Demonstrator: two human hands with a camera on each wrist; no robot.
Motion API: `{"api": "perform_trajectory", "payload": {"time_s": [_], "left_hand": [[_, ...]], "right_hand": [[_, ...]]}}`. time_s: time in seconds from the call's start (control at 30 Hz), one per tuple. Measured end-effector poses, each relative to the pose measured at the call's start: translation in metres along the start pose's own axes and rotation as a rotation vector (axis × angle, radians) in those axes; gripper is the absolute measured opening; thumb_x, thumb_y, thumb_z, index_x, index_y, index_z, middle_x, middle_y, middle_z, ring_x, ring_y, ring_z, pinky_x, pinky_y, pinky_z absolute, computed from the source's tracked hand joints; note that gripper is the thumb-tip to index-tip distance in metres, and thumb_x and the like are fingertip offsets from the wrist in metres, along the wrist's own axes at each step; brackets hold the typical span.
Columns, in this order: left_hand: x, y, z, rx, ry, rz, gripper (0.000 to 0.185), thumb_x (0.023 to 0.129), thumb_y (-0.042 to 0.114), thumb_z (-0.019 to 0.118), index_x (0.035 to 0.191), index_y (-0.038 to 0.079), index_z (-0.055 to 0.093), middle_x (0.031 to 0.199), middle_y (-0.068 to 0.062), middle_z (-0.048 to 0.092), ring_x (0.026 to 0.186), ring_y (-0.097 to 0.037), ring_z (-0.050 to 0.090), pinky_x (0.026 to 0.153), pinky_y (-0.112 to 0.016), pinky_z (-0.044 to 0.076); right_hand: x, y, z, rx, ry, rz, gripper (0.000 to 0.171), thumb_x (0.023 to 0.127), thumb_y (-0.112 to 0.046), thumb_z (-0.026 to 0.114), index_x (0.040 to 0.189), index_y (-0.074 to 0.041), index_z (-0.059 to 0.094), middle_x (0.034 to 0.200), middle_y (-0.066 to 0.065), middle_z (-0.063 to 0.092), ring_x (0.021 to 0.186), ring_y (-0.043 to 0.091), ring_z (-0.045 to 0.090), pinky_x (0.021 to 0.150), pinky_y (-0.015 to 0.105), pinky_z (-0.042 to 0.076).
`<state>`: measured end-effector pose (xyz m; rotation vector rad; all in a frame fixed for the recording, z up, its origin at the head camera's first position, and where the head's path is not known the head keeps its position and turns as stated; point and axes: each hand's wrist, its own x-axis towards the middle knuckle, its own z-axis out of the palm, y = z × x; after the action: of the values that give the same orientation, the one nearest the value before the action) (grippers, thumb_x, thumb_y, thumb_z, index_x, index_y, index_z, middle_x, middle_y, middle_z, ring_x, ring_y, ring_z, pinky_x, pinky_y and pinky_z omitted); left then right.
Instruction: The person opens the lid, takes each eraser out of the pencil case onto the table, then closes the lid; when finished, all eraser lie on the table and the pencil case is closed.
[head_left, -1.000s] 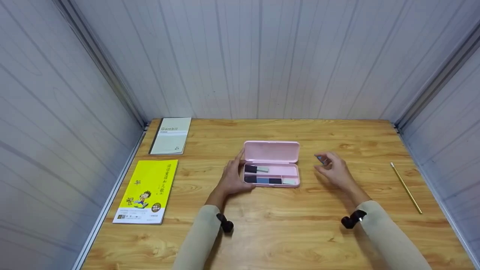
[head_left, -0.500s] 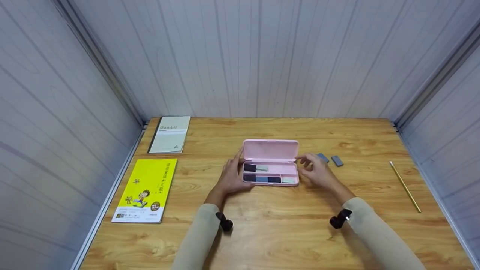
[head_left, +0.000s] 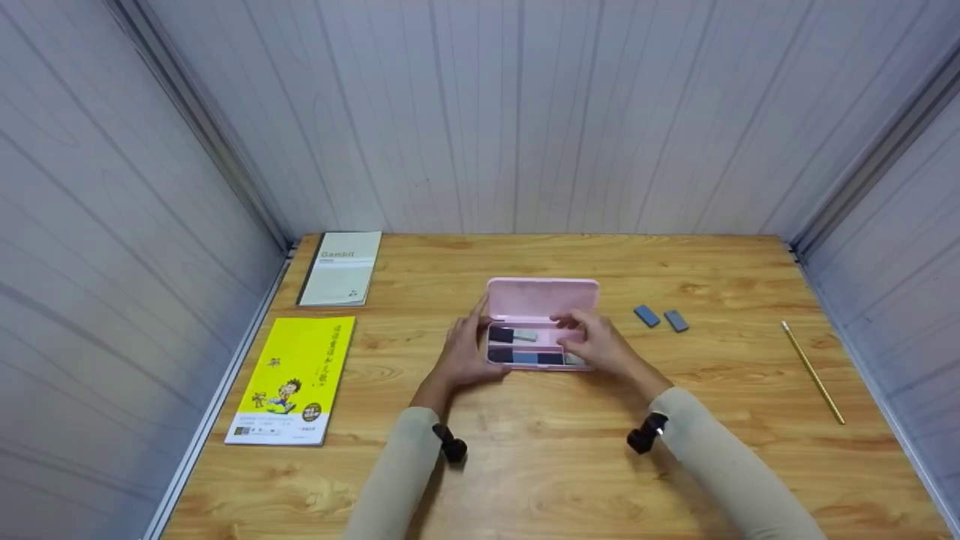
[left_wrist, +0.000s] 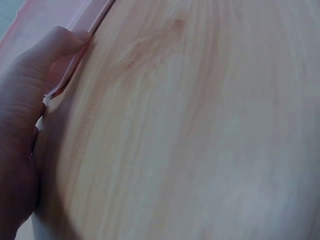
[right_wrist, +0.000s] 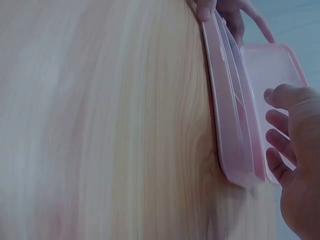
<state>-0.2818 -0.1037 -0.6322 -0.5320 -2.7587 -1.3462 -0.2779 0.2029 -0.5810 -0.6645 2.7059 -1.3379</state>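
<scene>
A pink pencil box (head_left: 543, 324) sits open in the middle of the wooden surface (head_left: 570, 465), with its lid standing up at the back. Inside the box lie some small flat pieces, dark ones and light ones, in two rows. The left hand (head_left: 463, 355) rests at the left end of the box, and its fingers curl around that end and hold it; the left wrist view shows the thumb (left_wrist: 47, 52) pressed on the pink edge (left_wrist: 75, 55). The right hand (head_left: 594, 345) is over the right half of the box, with its fingers bent and reaching down into the tray. I cannot tell if it has a piece in its grip, because the fingers hide that spot. In the right wrist view the fingers (right_wrist: 280, 122) are loosely curled just beside the rim of the box (right_wrist: 235, 125) and nothing shows between them. Two little blue-gray blocks (head_left: 661, 318) lie side by side on the surface to the right of the box, near it but not touching it. A yellow pencil (head_left: 813, 373) lies farther out, close to the right edge. On the left side lies a yellow book (head_left: 294, 381) with a cartoon kid on the cover. Behind it, near the back corner, lies a pale notebook (head_left: 341, 268) with a dark spine. Both sleeves (head_left: 390, 480) are a light tan color.
</scene>
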Motion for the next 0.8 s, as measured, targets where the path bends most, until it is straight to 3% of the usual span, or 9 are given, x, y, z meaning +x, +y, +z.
{"api": "perform_trajectory", "payload": {"time_s": [0.17,0.8], "left_hand": [[0.000,-0.001,0.000,0.002,-0.006,-0.007,0.146,0.065,0.042,0.103,0.183,0.025,0.018,0.150,-0.011,0.069,0.135,-0.032,0.056,0.125,-0.055,0.039],[0.000,0.001,-0.001,0.020,0.011,0.026,0.145,0.066,0.045,0.103,0.182,0.022,0.019,0.148,-0.011,0.074,0.130,-0.033,0.059,0.120,-0.056,0.040]], "right_hand": [[0.009,-0.008,0.014,0.040,-0.027,-0.003,0.039,0.104,-0.003,0.077,0.143,-0.002,0.071,0.139,0.023,0.077,0.133,0.042,0.073,0.118,0.061,0.056],[0.027,-0.009,0.044,0.097,-0.057,-0.094,0.039,0.097,0.001,0.079,0.135,0.005,0.073,0.131,0.028,0.080,0.125,0.046,0.076,0.112,0.058,0.059]]}}
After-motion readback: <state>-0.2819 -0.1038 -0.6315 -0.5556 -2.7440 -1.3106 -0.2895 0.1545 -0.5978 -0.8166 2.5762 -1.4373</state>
